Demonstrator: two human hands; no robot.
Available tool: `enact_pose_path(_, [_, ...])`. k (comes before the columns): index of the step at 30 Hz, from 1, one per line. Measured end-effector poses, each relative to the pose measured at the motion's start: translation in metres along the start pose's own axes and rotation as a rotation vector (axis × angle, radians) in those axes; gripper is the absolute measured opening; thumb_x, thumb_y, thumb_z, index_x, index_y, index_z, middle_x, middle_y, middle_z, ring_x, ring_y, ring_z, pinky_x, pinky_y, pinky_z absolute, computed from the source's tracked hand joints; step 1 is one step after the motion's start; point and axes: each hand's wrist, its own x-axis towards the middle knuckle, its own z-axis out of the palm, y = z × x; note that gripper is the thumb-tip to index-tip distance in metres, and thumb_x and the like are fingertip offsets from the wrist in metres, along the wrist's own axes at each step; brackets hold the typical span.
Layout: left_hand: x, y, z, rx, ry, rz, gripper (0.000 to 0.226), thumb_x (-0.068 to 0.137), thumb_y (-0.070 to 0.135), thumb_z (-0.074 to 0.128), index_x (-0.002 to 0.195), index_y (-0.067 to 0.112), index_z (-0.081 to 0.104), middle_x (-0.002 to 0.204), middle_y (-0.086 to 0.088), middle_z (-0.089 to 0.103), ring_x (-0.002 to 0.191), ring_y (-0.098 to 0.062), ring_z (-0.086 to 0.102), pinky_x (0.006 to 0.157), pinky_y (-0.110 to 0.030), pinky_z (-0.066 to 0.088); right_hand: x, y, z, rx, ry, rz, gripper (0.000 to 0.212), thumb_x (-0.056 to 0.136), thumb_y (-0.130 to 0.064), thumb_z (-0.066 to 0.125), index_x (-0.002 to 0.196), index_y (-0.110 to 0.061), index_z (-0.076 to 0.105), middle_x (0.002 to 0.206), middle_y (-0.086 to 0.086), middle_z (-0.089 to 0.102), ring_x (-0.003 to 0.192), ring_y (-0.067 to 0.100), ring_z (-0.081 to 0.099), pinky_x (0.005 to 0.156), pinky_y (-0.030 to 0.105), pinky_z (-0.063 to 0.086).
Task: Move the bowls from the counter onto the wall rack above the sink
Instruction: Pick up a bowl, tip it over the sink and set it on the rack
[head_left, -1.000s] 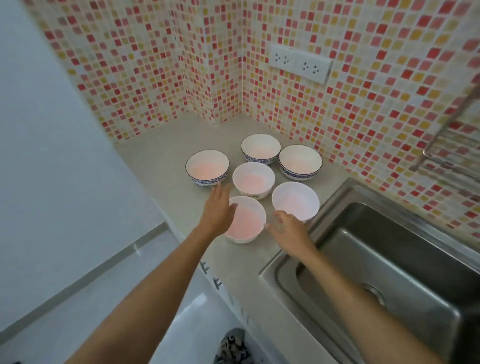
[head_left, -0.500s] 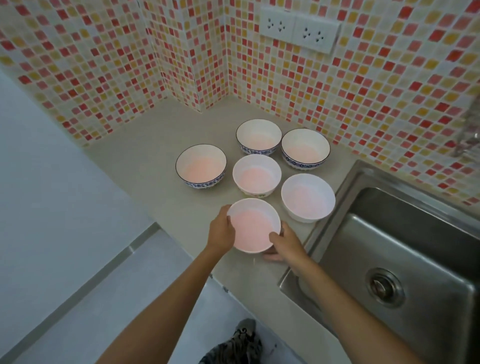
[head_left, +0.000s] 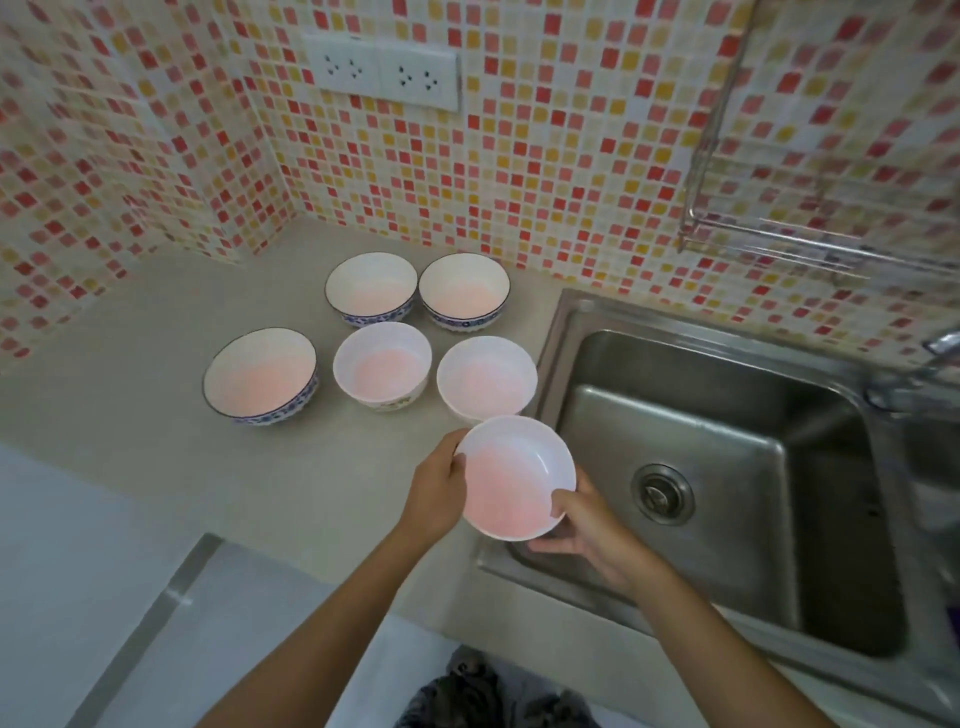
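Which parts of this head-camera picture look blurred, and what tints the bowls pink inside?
Head view: the wire wall rack and faucet smear with motion blur; the held white bowl stays sharp; the pink looks like light reflected off the red-and-yellow mosaic tiles.

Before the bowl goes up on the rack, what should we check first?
1. Both hands hold the plain white bowl: left hand and right hand grip opposite rims. Ok.
2. Bowl lifted off the counter: ok.
3. Bowl looks empty: ok.
4. Wall rack has free room: cannot tell, it is blurred.
5. Faucet stays out of the path: cannot tell.
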Motion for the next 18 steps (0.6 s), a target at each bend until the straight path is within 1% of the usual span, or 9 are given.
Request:
enact_pose_path(3, [0.005,0.016,0.038,-0.027,-0.088,0.000,0.037,0.096,0.008,0.036,0.126,0.022,0.053,0.118,0.002,0.059,0.105,-0.016,0.053,0.088,-0.025,0.039,-0.016,0.002,-0.036,0.075,0.084,0.018,0.067,0.069,-0.009,0.049,0.133,-0.027,0.041,0.130,0.003,0.048,0.117,0.031,0.051,0.072,0.049,0.060])
enact_pose_path(6, [0.006,0.031,0.074,-0.049,-0.169,0.009,0.028,0.099,0.019,0.039,0.120,0.024,0.056,0.115,0.003,0.061,0.105,-0.017,0.055,0.085,-0.027,0.042,-0.029,0.007,-0.072,0.176,0.171,0.039,0.058,0.081,0.002,0.042,0.132,-0.023,0.041,0.131,0.007,0.047,0.118,0.035,0.049,0.068,0.048,0.060])
enact_pose_path(9, [0.004,0.042,0.107,-0.019,-0.232,0.076,0.028,0.099,0.026,0.041,0.120,0.019,0.058,0.112,0.005,0.061,0.103,-0.014,0.056,0.084,-0.021,0.040,-0.041,0.013,-0.108,0.254,0.277,0.054,0.057,0.083,0.006,0.038,0.132,-0.022,0.042,0.130,0.009,0.046,0.116,0.036,0.049,0.061,0.044,0.060])
enact_pose_path(10, [0.002,0.041,0.118,0.023,-0.242,0.096,0.030,0.099,0.028,0.040,0.122,0.017,0.057,0.115,0.004,0.062,0.106,-0.015,0.056,0.087,-0.021,0.041,-0.045,0.016,-0.120,0.286,0.305,0.055,0.057,0.083,0.007,0.038,0.133,-0.021,0.042,0.129,0.010,0.046,0.116,0.037,0.049,0.060,0.043,0.060])
enact_pose_path(11, [0.001,0.036,0.129,0.090,-0.244,0.118,0.033,0.099,0.029,0.040,0.125,0.015,0.055,0.123,-0.001,0.061,0.113,-0.019,0.055,0.093,-0.025,0.042,-0.049,0.020,-0.132,0.323,0.328,0.054,0.057,0.083,0.007,0.038,0.133,-0.019,0.043,0.130,0.011,0.046,0.116,0.039,0.051,0.059,0.043,0.060])
enact_pose_path(12, [-0.001,0.030,0.140,0.183,-0.255,0.123,0.037,0.099,0.030,0.040,0.129,0.012,0.051,0.132,-0.007,0.056,0.122,-0.024,0.051,0.101,-0.030,0.039,-0.052,0.024,-0.143,0.354,0.348,0.053,0.057,0.083,0.007,0.038,0.134,-0.017,0.042,0.131,0.012,0.045,0.113,0.040,0.052,0.058,0.042,0.060])
enact_pose_path(14, [-0.008,0.014,0.157,0.411,-0.314,0.113,0.046,0.099,0.034,0.037,0.137,0.009,0.042,0.149,-0.011,0.036,0.138,-0.027,0.032,0.113,-0.038,0.024,-0.056,0.030,-0.163,0.385,0.380,0.056,0.057,0.083,0.006,0.040,0.136,-0.016,0.042,0.132,0.015,0.045,0.107,0.040,0.056,0.061,0.043,0.060])
enact_pose_path(16, [-0.018,0.001,0.168,0.635,-0.393,0.155,0.053,0.099,0.042,0.029,0.140,0.010,0.036,0.157,-0.009,0.016,0.145,-0.025,0.013,0.117,-0.042,0.008,-0.058,0.035,-0.179,0.414,0.399,0.065,0.057,0.083,0.005,0.043,0.136,-0.016,0.042,0.132,0.017,0.046,0.103,0.039,0.057,0.067,0.046,0.060])
enact_pose_path(18, [-0.025,-0.008,0.173,0.766,-0.416,0.202,0.071,0.093,0.056,0.009,0.145,0.012,0.027,0.159,-0.009,0.005,0.146,-0.023,0.001,0.117,-0.042,-0.002,-0.059,0.040,-0.192,0.456,0.404,0.060,0.055,0.083,0.005,0.044,0.134,-0.015,0.042,0.130,0.018,0.047,0.101,0.037,0.057,0.067,0.047,0.060])
